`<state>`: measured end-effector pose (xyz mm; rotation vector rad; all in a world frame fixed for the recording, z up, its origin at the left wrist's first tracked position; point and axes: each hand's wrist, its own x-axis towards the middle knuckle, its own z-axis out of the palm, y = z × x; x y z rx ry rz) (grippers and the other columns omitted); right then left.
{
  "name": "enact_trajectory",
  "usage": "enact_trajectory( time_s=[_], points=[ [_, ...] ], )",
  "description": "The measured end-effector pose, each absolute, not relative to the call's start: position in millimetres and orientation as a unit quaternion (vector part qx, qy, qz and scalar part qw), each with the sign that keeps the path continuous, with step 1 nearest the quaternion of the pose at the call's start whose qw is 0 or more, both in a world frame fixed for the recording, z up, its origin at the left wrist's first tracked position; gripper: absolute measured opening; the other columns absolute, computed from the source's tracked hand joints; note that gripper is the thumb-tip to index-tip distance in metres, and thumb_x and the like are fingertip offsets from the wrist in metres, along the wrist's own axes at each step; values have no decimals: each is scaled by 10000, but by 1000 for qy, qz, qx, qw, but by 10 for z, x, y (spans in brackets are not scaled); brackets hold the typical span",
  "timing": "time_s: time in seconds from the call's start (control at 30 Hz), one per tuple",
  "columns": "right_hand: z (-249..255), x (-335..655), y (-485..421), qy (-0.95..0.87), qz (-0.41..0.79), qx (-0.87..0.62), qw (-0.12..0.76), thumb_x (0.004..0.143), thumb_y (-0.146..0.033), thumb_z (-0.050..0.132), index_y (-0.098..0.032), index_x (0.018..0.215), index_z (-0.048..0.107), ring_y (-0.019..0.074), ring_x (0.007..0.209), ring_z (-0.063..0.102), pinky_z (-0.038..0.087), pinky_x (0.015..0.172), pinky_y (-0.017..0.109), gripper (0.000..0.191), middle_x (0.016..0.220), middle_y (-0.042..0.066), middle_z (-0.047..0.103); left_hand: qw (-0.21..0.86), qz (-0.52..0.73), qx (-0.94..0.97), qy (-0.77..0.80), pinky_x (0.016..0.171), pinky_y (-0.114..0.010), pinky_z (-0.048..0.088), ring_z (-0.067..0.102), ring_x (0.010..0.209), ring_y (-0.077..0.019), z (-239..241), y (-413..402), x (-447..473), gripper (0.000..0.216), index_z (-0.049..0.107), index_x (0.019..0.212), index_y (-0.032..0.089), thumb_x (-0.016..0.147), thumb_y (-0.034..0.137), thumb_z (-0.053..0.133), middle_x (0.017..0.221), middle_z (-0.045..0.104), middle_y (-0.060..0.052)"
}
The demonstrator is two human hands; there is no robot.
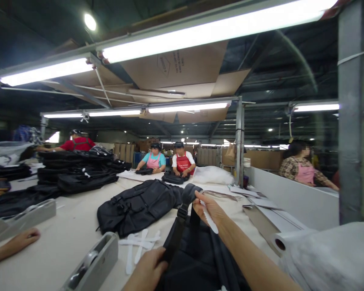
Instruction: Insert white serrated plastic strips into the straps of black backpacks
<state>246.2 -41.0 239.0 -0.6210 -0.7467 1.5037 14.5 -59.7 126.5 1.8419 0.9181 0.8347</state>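
Bag (197,262) in black cloth lies at 6 o'clock, close to the wearer, on a pale table (69,228). Both hands hold a wide black strap (174,236) raised above it. At 5 o'clock the right hand (208,210) pinches the strap's upper end between thumb and fingers, a white toothed strip (210,221) also in its grasp. Near 7 o'clock the left hand (148,268) is closed around the strap's lower part — its fingertips are hidden. A dark buckle (182,212) sits on the strap between the 2 hands.

At 7 o'clock, near the left hand, loose white strips (139,243) lie crossed over each other. Another black bag (139,206) lies just beyond them, between 7 and 8 o'clock. A co-worker's hand (18,243) is at 8 o'clock, well apart from the wearer's own. Toward 9 o'clock rises a pile of black bags (75,176); at 4 o'clock lies a white roll (286,241). Near the dial's centre, 2 co-workers — a pink apron (153,162) and a red apron (183,163) — handle black goods.
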Motion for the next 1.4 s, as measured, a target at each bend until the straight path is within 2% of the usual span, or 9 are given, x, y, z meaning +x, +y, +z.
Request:
enact_trajectory(
  time_s=[0.07,0.23,0.43,0.67,0.9,1.1,1.2,1.3,1.4],
  points=[
    [2414,2497,-407,-330,658,-281,616,893,-215,519,-167,726,382,15,369,297,227,301,66,221,559,-35,425,349,376,767,386,677,-244,319,475,742,-156,1327,-636,129,158,495,721,154,663,302,493,739,545,-25],
    [2342,2539,-395,-351,660,-286,599,820,-217,603,-164,737,397,28,370,328,234,306,80,228,546,-31,443,565,252,729,294,554,-218,272,420,591,-118,1272,-692,31,244,452,738,164,575,335,515,649,475,10],
    [2186,2453,-537,-412,648,-269,581,556,-329,844,-198,811,362,19,381,320,179,335,81,560,560,-62,449,271,390,760,444,714,-248,358,491,782,-151,1595,-741,11,307,583,866,146,645,248,395,841,555,-44],
    [2119,2270,-964,-468,624,-361,511,463,-434,869,-207,808,332,21,366,319,156,333,113,677,562,-73,451,600,319,648,343,382,-178,86,354,420,-44,2160,-623,434,676,546,892,121,596,725,606,745,550,-29],
    [1992,2380,-1282,-391,604,-500,481,937,-447,297,-161,919,450,33,320,264,125,303,151,325,599,-23,486,697,274,525,405,341,-134,126,313,341,-19,2447,-352,681,312,517,720,114,686,320,748,510,473,35],
    [1211,2321,-1418,-638,304,-657,264,765,-111,464,-132,929,518,221,788,613,482,639,299,174,956,132,611,699,307,499,409,333,-106,154,315,339,-4,2692,-155,784,302,487,701,111,750,305,714,536,515,19],
    [1153,2187,-1386,-664,59,-666,335,720,-130,536,-146,881,587,286,1056,511,388,919,412,169,1083,142,571,689,316,512,403,335,-106,135,329,342,-10,2707,-176,854,287,499,739,117,760,310,710,567,537,12],
    [1294,1977,-1386,-602,387,-559,419,852,-626,366,-128,714,587,214,752,579,447,740,337,562,784,128,607,675,325,527,401,339,-112,112,319,332,-13,2719,-218,861,234,501,771,127,807,293,661,560,526,19],
    [1384,1752,-1388,-457,738,-309,388,624,-900,412,-88,848,666,219,787,630,477,745,297,879,837,143,661,657,333,540,407,338,-127,120,337,328,-33,2733,-274,811,237,482,744,125,858,301,592,516,489,23]
  ],
)
